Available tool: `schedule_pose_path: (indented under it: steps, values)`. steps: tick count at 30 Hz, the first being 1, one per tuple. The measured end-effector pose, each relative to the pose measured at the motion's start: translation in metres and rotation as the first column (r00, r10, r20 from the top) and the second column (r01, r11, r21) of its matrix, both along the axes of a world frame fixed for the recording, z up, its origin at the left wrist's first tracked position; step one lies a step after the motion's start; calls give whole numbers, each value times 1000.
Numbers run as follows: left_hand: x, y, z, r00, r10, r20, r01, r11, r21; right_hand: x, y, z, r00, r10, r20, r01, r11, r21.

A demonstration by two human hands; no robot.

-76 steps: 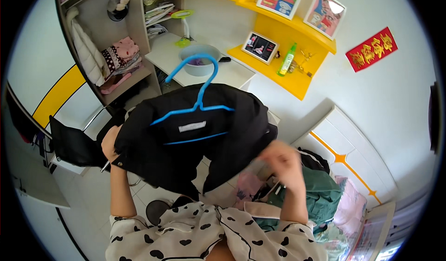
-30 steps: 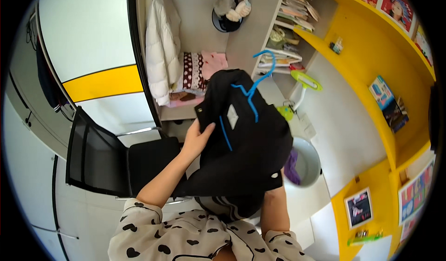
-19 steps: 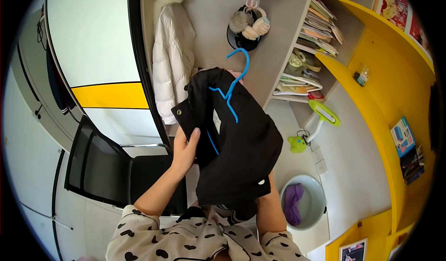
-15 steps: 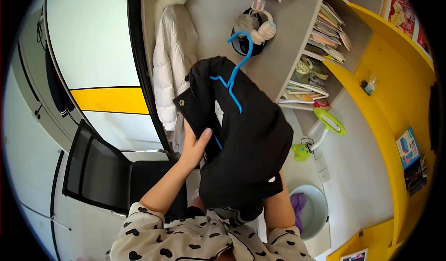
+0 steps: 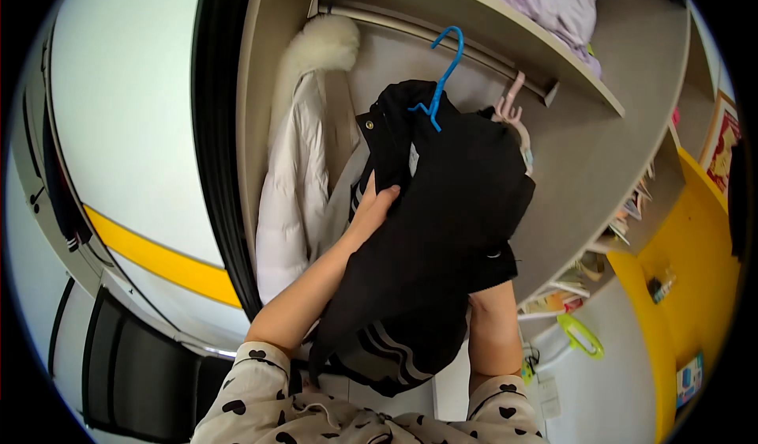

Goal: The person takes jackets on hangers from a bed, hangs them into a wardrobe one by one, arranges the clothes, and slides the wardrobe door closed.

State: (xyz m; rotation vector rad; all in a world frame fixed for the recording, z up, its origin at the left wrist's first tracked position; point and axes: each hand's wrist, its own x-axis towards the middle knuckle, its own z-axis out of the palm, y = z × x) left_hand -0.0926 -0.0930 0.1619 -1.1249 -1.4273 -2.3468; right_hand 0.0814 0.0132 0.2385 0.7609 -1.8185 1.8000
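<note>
A black jacket (image 5: 450, 199) on a blue hanger (image 5: 437, 100) is held up in front of me, its hook rising bare above the collar, close in view to the closet rod (image 5: 395, 27). My left hand (image 5: 374, 207) grips the jacket's open front edge, thumb on top, just below a metal snap. From the right, my right hand's wrist (image 5: 491, 298) goes in beneath the jacket by its cuff; the fingers are hidden. Grey striped fabric (image 5: 395, 357) shows along the jacket's lower part.
A white puffer coat (image 5: 288, 207) with a fur collar hangs at the closet's left. A pink hook (image 5: 512, 100) hangs at the rod's right end, partly behind the jacket. Lilac cloth (image 5: 545, 5) lies on the shelf above. A black chair (image 5: 130, 365) stands lower left.
Both hands have raised the jacket and hanger toward the closet rod. The view has shifted closer to the closet, and the shelf above now shows.
</note>
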Motion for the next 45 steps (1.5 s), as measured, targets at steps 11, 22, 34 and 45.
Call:
schedule_pose_path:
  steps: [11,22,34,45]
  values:
    - [-183,-4,44,965,-220,145,220,975,21,-207,-20,49,965,-153,-212,207,941,267]
    - [-324,11,68,940,-326,103,317,944,93,-346,1,65,984,-111,-142,139,969,206]
    - [-193,-40,29,956,114,269,-142,986,86,-346,22,54,971,-228,70,204,947,248]
    - [-258,-21,-10,941,329,78,-326,944,-45,-320,-13,42,959,-250,136,199,930,309]
